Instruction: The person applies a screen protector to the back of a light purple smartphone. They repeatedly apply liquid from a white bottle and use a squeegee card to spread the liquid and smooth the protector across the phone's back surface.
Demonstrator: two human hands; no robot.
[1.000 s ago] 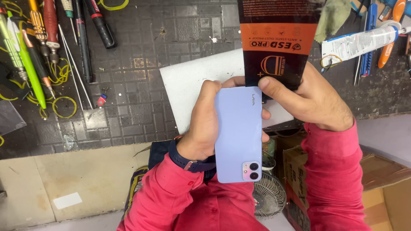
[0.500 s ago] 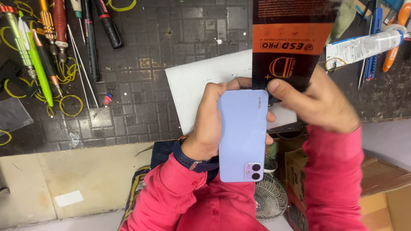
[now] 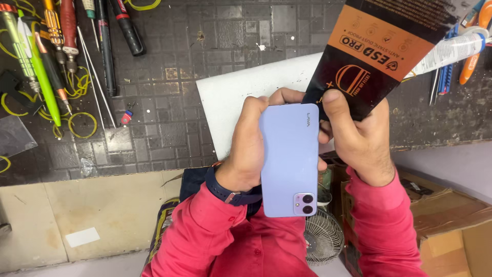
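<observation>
My left hand [image 3: 248,149] grips a lilac smartphone [image 3: 288,159] by its left edge, back side up, with the camera block toward me. My right hand [image 3: 359,138] holds the phone's right edge with its fingers while its thumb pins a black and orange packet [image 3: 379,48] that tilts up and to the right. Both hands are above a white sheet [image 3: 230,97] lying on the dark grid mat [image 3: 179,61]. The phone's screen side is hidden.
Screwdrivers, tweezers and pens [image 3: 56,46] lie at the mat's left with yellow rubber bands [image 3: 82,125]. A white tube [image 3: 451,48] and orange-handled pliers [image 3: 474,41] sit at the top right. A small fan [image 3: 323,238] and cardboard boxes [image 3: 451,225] stand below the bench.
The black and orange packet has tilted from nearly upright to leaning right. Both hands and the phone have stayed in about the same place.
</observation>
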